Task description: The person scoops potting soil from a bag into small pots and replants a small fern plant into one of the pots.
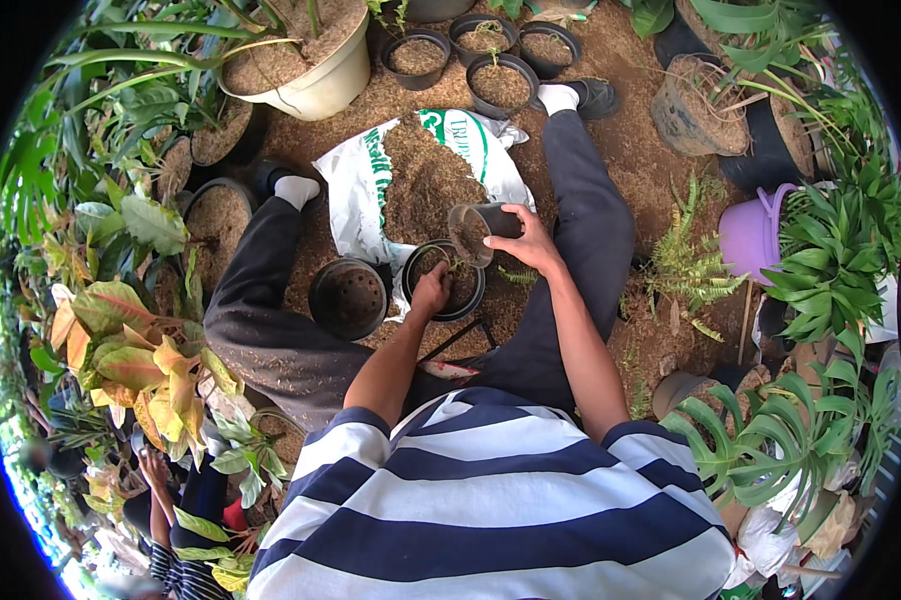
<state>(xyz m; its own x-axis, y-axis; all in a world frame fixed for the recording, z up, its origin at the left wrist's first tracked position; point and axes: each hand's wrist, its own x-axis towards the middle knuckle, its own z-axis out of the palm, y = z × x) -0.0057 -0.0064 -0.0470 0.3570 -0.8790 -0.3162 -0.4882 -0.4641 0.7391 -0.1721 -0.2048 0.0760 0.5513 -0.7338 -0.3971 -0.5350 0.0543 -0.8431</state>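
Observation:
I sit on the ground with my legs spread. My right hand (pixel 529 242) holds a small black pot (pixel 478 228) tipped on its side, its brown soil facing a black pot (pixel 453 282) between my legs. My left hand (pixel 431 292) reaches into that pot, fingers closed around a small green seedling in the soil. Beside it on the left stands an empty black pot (pixel 348 297) with drain holes. Behind both lies an opened white sack (pixel 361 185) with a heap of brown husk soil (pixel 423 180) on it.
Several soil-filled black pots (pixel 501 85) stand beyond the sack, and a large cream pot (pixel 316 85) at the upper left. A purple bucket (pixel 751 235) and fern plants (pixel 686 270) sit to the right. Leafy plants crowd both sides. Another person's hand (pixel 154 470) shows lower left.

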